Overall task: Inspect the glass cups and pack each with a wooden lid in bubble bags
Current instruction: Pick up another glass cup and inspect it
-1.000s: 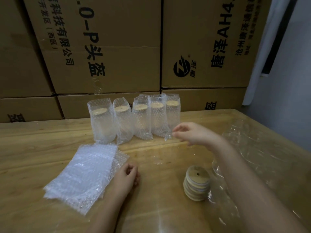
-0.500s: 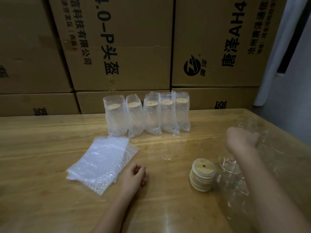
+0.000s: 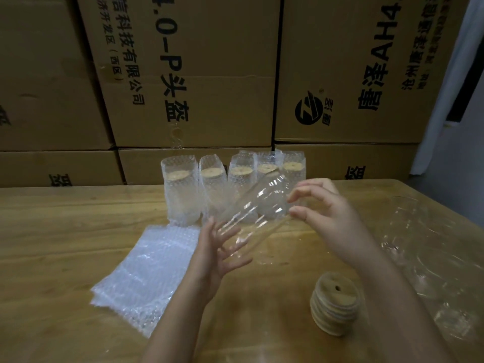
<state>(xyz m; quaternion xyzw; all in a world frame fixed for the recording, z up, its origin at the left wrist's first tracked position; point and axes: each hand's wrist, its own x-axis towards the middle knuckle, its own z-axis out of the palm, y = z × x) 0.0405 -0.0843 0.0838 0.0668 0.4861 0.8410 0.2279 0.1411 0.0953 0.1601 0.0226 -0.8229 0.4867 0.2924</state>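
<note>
Progress: partly done, many left.

- Far left: flat stack of clear bubble bags lying on the glossy wooden table, unused. Plenty in reserve.
- Back centre, against the brown cardboard boxes: row of bagged cups, upright, touching side by side. Five round lids show through the wrap, so five look finished.
- Left hand: fingers spread straight, propping the lower end of the clear glass cup, not gripping.
- The cup is held above the table's middle, tilted, upper end to the right. Bare, no lid, no bag. Bright glare streaks; no crack or chip visible, though blur limits that. Judged to be the inspection step.
- Right hand: thumb and curled fingers pinch the cup's upper end.
- Near right: stack of round wooden lids, each with a centre hole.
- Far right: unpacked clear glasses, count unclear.
</note>
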